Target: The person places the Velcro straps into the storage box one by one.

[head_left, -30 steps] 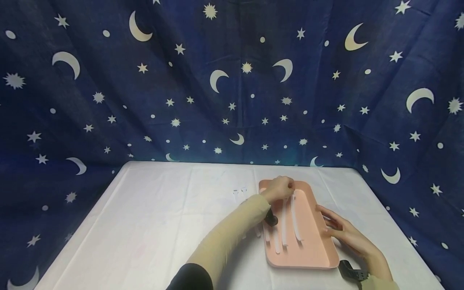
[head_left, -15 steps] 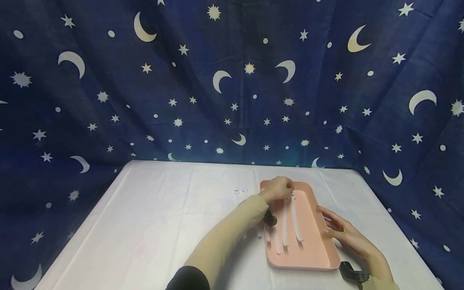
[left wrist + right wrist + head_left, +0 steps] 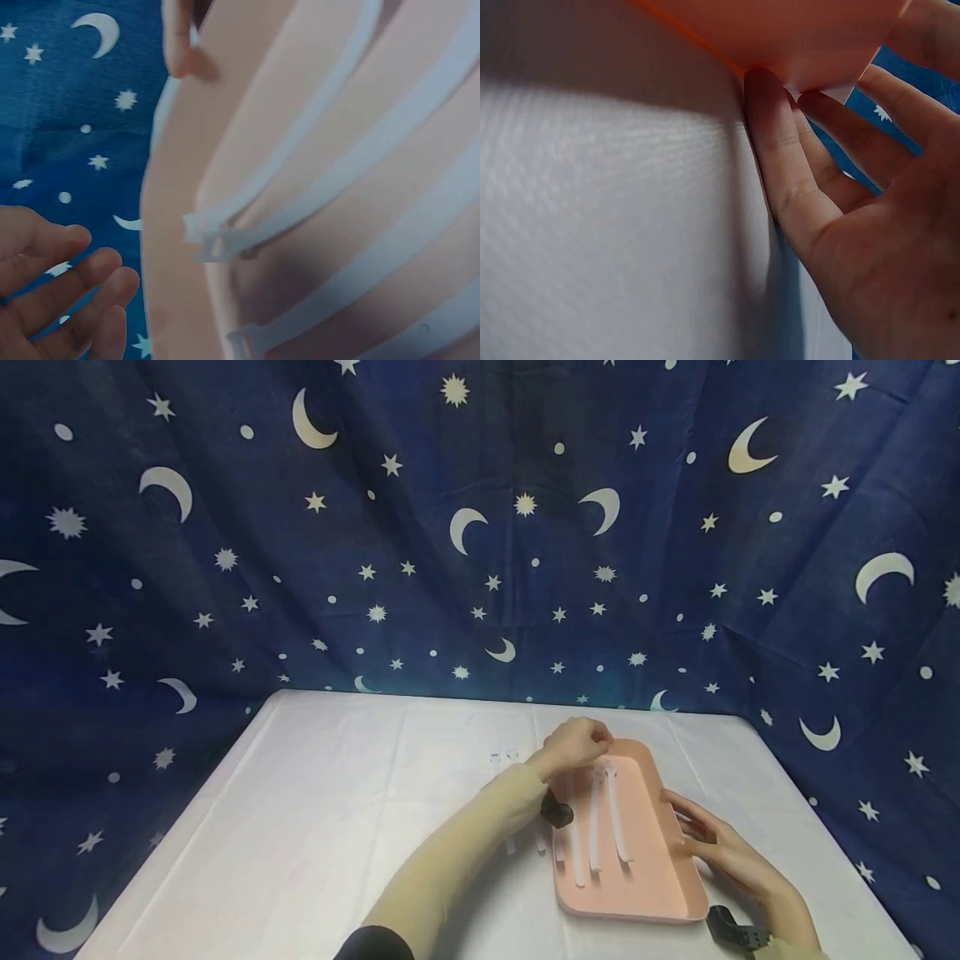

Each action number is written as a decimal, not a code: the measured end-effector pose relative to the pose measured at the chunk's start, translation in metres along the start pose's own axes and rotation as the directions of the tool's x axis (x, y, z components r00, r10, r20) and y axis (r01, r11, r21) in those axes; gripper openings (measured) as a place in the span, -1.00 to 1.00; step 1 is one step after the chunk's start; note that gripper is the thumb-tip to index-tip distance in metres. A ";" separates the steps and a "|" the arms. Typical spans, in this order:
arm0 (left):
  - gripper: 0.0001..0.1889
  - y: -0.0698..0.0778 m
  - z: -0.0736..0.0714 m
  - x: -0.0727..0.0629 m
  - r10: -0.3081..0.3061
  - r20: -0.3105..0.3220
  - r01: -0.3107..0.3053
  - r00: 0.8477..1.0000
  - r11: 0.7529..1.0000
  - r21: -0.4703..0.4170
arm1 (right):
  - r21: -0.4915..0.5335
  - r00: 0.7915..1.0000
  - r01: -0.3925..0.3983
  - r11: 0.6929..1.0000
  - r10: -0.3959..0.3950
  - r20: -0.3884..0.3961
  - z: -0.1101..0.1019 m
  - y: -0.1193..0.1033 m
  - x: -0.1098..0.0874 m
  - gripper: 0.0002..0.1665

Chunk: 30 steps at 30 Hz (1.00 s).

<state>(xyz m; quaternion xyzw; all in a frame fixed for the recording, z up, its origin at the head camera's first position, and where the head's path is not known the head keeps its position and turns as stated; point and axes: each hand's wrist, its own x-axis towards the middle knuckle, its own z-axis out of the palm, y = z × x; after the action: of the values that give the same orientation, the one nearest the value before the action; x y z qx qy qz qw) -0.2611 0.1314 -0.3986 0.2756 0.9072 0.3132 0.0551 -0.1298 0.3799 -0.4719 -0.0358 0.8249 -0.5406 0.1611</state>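
Several thin white straps with slotted heads (image 3: 222,244) lie lengthwise in a shallow pink tray (image 3: 656,860). Over the tray's far end is my left hand (image 3: 576,745), its fingers loosely bent. In the left wrist view those fingers (image 3: 105,281) hold nothing and sit beyond the tray's rim, apart from the strap heads. My right hand (image 3: 723,843) rests at the tray's right side. In the right wrist view its fingertips (image 3: 765,90) touch the outside of the pink wall. One strap (image 3: 617,818) lies nearest the tray's middle; the left forearm hides part of the others.
More white straps (image 3: 512,755) lie on the white-covered table (image 3: 315,827) left of the tray, partly under the left forearm. A dark blue cloth (image 3: 420,527) with moons and stars hangs behind the table.
My left hand has risen slightly off the strap heads at the tray's far end, which now show more fully. My right hand stays against the tray. The head view has shifted a little.
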 end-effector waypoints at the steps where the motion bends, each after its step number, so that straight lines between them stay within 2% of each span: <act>1: -0.78 0.000 -0.002 -0.001 0.005 -0.005 -0.005 1.000 1.000 -0.018 | -0.001 1.000 -0.003 1.000 0.003 0.002 0.000 0.000 0.000 -0.06; 15: -0.76 -0.009 -0.020 -0.016 0.055 -0.078 -0.066 0.995 0.988 -0.142 | -0.001 1.000 -0.005 1.000 0.005 -0.008 0.000 0.000 0.000 -0.04; 24: -0.77 -0.019 -0.025 -0.024 0.033 -0.109 -0.058 0.993 0.970 -0.234 | 0.013 0.999 0.043 0.999 -0.043 0.001 -0.002 0.001 -0.004 -0.06; 30: -0.78 -0.032 -0.026 -0.032 -0.010 -0.163 -0.039 0.987 0.956 -0.290 | 0.007 1.000 0.027 1.000 -0.027 -0.009 -0.001 0.000 -0.003 -0.06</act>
<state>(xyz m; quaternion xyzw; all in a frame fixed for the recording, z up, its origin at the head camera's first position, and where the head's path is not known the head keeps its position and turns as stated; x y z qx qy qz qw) -0.2558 0.0798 -0.3992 0.2446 0.8504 0.4655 0.0186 -0.1276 0.3811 -0.4713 -0.0442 0.8230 -0.5460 0.1503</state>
